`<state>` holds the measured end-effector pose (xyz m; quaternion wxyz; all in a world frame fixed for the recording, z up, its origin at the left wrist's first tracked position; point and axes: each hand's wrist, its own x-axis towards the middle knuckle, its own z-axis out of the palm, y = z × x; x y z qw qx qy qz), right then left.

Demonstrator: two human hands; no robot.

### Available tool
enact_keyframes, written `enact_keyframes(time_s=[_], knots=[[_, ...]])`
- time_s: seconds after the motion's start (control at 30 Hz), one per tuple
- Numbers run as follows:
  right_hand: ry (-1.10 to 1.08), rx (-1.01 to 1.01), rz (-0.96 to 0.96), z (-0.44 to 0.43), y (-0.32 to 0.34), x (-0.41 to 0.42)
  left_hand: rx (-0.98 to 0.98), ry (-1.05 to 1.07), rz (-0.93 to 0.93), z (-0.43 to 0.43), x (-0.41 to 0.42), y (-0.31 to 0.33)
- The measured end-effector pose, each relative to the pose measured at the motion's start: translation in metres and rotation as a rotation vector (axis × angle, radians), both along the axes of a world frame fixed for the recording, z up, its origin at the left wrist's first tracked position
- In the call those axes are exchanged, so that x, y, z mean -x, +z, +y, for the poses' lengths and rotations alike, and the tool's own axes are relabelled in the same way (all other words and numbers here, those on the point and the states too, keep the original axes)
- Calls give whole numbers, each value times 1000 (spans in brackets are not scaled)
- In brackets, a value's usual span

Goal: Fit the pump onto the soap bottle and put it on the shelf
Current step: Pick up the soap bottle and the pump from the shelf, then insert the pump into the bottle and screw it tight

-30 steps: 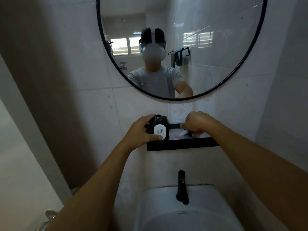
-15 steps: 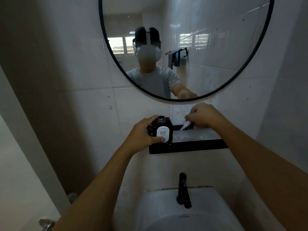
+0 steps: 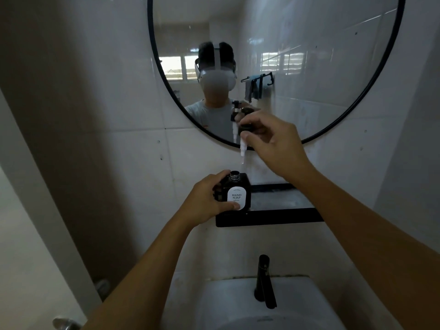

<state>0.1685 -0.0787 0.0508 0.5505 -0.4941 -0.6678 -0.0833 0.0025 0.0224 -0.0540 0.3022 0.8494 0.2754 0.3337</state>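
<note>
A square black soap bottle [image 3: 242, 186] with a white "HAND SOAP" label stands at the left end of the black wall shelf [image 3: 269, 217]. Its threaded neck is uncovered. My left hand [image 3: 209, 198] grips the bottle from the left, thumb across the label. My right hand [image 3: 273, 141] holds the pump [image 3: 243, 146] up in the air above the bottle. The pump's black head is mostly hidden in my fingers; its white tube hangs down, the tip a short way above the neck.
A round black-framed mirror [image 3: 333, 67] hangs on the tiled wall above the shelf and reflects a person and the pump. Below the shelf a black tap [image 3: 264, 282] stands on a white basin [image 3: 257, 306]. A metal door handle [image 3: 64, 323] shows at bottom left.
My right hand has lifted the pump off the shelf and carried it up and left, over the bottle's neck. My left hand has kept its grip on the bottle.
</note>
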Motion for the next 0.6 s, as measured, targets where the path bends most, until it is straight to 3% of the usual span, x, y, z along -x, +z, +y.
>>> enact_keyframes(time_s=[0.2,0.6], knots=[[13,-121,-56,15,-15,6,-15,1,8,0,0,0],[19,-83,-99,28,-40,0,-35,1,21,1,0,0]])
